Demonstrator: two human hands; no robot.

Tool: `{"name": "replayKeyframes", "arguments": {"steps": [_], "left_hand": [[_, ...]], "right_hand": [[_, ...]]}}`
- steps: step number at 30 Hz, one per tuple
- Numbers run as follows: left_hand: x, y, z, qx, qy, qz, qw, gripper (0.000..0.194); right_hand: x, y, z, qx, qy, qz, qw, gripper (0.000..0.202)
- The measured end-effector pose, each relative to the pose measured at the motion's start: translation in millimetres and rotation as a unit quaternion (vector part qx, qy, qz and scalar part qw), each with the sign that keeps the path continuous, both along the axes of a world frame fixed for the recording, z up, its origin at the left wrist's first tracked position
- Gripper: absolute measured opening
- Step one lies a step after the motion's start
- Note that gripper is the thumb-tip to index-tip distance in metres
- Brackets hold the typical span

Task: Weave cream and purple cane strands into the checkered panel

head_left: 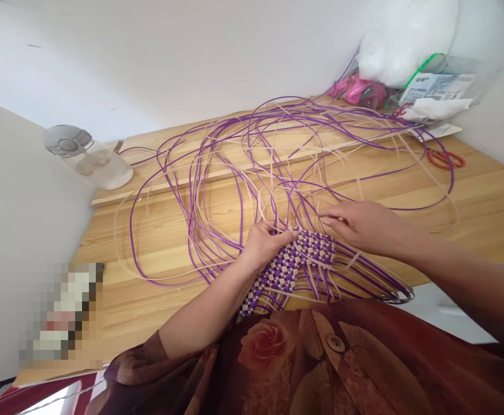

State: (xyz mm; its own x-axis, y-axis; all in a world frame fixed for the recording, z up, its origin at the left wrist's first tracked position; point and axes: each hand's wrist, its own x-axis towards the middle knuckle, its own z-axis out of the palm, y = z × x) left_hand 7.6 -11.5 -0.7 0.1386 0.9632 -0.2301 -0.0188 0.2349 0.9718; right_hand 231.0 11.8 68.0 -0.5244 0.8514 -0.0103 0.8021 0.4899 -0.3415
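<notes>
My left hand [261, 245] is clamped on the woven piece [283, 270], thumb flat on its purple and pale checks, the other fingers tucked behind its far edge. The piece lies in front of me at the near side of the table [157, 248], its lower end reaching back to my patterned shirt [286, 363]. My right hand [360, 227] is just past the piece's right end, thumb and forefinger drawn together among the strands; I cannot tell whether they pinch one.

Loose purple strands [194, 202] and pale strands [408, 153] fan out from the far edge in wide loops over the table. More run out from the near edge and the right end, a bundle of them gathered at a shiny metal piece [401, 296] under my right forearm.

Farther off on my right lie orange-handled scissors [446, 159], with a clear plastic bag [479, 89], a puffy white bag [407, 46] and something pink [360, 91] behind. On my left stands a clear bottle [105, 167] with a grey lid, near the wall.
</notes>
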Motion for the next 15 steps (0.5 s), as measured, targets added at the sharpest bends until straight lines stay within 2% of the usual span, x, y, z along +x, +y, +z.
{"name": "replayKeyframes", "arguments": {"steps": [2,5,11,13,15], "left_hand": [[0,0,1.0,-0.001,-0.013,-0.005,1.0,0.032],[-1,1,1.5,-0.004,-0.022,-0.009,1.0,0.032],[-2,2,1.5,0.008,0.015,-0.02,1.0,0.03],[-3,1,3.3,0.031,0.055,-0.018,0.998,0.029],[-4,1,5.5,0.053,0.093,-0.009,0.994,0.03]], "right_hand": [[-21,9,-6.5,-0.005,0.049,-0.008,0.999,0.036],[-47,18,-15.0,-0.072,0.14,-0.003,0.988,0.032],[-51,18,-24.6,-0.205,0.281,-0.015,0.937,0.021],[-49,17,-26.5,-0.184,0.294,-0.027,0.938,0.02],[-49,18,-27.7,-0.139,0.278,-0.027,0.95,0.018]]}}
